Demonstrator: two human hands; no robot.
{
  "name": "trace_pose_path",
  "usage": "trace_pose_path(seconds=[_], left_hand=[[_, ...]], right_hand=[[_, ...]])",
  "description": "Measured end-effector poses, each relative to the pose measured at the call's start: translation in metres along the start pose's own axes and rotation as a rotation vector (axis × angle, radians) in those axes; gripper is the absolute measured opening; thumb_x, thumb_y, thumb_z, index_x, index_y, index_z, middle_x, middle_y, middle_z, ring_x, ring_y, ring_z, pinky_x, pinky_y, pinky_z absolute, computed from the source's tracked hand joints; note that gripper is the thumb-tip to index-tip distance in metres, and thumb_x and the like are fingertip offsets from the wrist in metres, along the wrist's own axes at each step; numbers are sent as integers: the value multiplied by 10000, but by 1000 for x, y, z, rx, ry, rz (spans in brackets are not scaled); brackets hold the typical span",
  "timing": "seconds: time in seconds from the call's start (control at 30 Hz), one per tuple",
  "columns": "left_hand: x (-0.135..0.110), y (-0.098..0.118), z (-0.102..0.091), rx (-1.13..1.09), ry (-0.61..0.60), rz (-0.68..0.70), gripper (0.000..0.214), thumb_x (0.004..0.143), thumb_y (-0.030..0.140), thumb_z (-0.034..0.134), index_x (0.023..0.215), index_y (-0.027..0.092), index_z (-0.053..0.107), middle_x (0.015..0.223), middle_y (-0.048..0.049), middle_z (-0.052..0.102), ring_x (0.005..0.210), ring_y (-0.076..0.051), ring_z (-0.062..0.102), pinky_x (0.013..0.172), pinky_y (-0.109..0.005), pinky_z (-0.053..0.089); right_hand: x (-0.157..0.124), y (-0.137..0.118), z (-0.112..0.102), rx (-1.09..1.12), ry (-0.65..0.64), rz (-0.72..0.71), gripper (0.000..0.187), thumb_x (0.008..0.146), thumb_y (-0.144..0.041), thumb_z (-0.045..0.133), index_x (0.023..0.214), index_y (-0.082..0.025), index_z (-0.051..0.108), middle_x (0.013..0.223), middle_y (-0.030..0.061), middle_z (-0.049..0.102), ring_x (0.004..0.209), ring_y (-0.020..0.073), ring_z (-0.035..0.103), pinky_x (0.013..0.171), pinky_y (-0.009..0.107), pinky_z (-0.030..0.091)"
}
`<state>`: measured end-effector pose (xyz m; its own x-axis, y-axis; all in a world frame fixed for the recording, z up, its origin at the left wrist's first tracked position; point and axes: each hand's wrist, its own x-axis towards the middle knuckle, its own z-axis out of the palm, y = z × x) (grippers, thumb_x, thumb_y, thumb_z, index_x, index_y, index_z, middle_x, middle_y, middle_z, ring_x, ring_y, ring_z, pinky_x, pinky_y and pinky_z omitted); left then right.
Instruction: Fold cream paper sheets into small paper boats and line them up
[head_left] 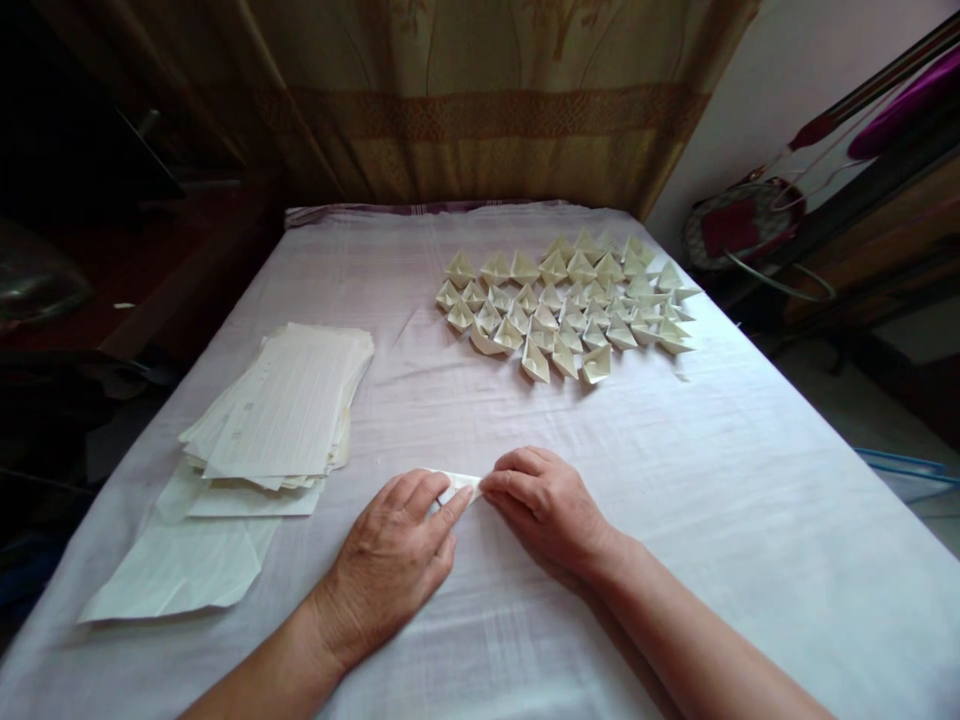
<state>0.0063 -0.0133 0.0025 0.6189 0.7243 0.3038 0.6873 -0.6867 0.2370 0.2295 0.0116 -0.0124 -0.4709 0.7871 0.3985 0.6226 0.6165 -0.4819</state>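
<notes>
A small folded piece of white paper [459,484] lies between my two hands near the front middle of the cloth. My left hand [401,535] is closed on its left part, with fingers bent over it and partly hiding it. At its right tip, the fingers of my right hand [547,500] pinch the paper. Beyond them stand several folded paper boats [559,305], packed in close rows. To the left of my left hand is a stack of lined paper sheets [289,400], loosely piled.
A pale checked cloth [720,520] covers the bed-like surface. Loose sheets [184,560] stick out below the stack. A brown patterned curtain [450,110] hangs behind the far edge. Off the right side is a bag [742,222]; dark furniture [150,270] stands at the left.
</notes>
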Motion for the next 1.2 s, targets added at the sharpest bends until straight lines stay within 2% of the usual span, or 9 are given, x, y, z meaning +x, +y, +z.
trace_pose_path(seconds=[0.13, 0.33, 0.6, 0.7, 0.77, 0.9, 0.97, 1.1, 1.2], left_hand=[[2, 2, -2, 62, -11, 15, 398, 873, 147, 545, 1260, 200, 617, 1159, -81, 622, 1094, -253, 552, 997, -430, 454], [2, 2, -2, 108, -12, 49, 376, 886, 161, 536, 1251, 174, 621, 1182, -91, 623, 1117, -256, 538, 1024, -424, 400], [0, -1, 2, 79, -14, 27, 359, 908, 182, 513, 1250, 201, 622, 1185, -70, 629, 1126, -244, 530, 1057, -432, 343], [0, 1, 2, 98, -14, 24, 356, 911, 203, 522, 1253, 200, 618, 1189, -69, 632, 1136, -242, 527, 1072, -436, 320], [1, 2, 3, 115, -31, 20, 368, 903, 224, 544, 1265, 218, 612, 1180, -65, 634, 1133, -243, 526, 1068, -439, 318], [5, 5, 4, 141, -45, 20, 414, 878, 314, 614, 1290, 291, 602, 1149, -58, 630, 1088, -252, 531, 1047, -460, 329], [7, 5, 5, 148, -50, 24, 423, 868, 343, 633, 1288, 303, 606, 1141, -61, 627, 1069, -253, 531, 1043, -468, 331], [10, 3, 7, 142, -57, 17, 415, 865, 341, 644, 1278, 312, 614, 1131, -58, 621, 1052, -244, 528, 1042, -468, 328], [10, 3, 7, 128, -41, 5, 399, 865, 328, 643, 1263, 301, 624, 1138, -60, 611, 1061, -246, 519, 1045, -467, 327]], right_hand=[[2, 1, 1, 52, -15, 75, 105, 929, -225, 610, 871, -192, 691, 827, 35, 657, 759, 164, 592, 733, 294, 457], [6, 1, 0, 123, -47, 143, 78, 883, -145, 646, 835, -193, 685, 809, 19, 655, 754, 154, 593, 733, 281, 450], [10, -6, 2, 125, -24, 267, 106, 877, -141, 580, 838, -199, 660, 835, 34, 643, 796, 170, 593, 756, 300, 461], [6, -9, 6, 53, 53, 343, 47, 849, -186, 615, 874, -213, 644, 967, 62, 657, 918, 207, 605, 841, 360, 452], [3, -11, 8, -34, 103, 421, 94, 809, -225, 671, 896, -218, 635, 1127, 91, 644, 1066, 257, 587, 925, 429, 424], [0, -12, 8, -159, 100, 528, 195, 758, -305, 736, 903, -223, 635, 1333, 123, 564, 1322, 350, 427, 1036, 534, 355], [-1, -11, 8, -172, 94, 546, 203, 761, -324, 731, 914, -225, 640, 1363, 126, 546, 1364, 358, 382, 1056, 546, 343], [-1, -10, 7, -157, 87, 535, 137, 822, -315, 657, 930, -230, 652, 1380, 121, 540, 1378, 341, 376, 1073, 546, 331], [0, -12, 6, -160, 62, 541, 183, 799, -339, 693, 939, -230, 650, 1398, 122, 530, 1393, 349, 355, 1082, 551, 313]])
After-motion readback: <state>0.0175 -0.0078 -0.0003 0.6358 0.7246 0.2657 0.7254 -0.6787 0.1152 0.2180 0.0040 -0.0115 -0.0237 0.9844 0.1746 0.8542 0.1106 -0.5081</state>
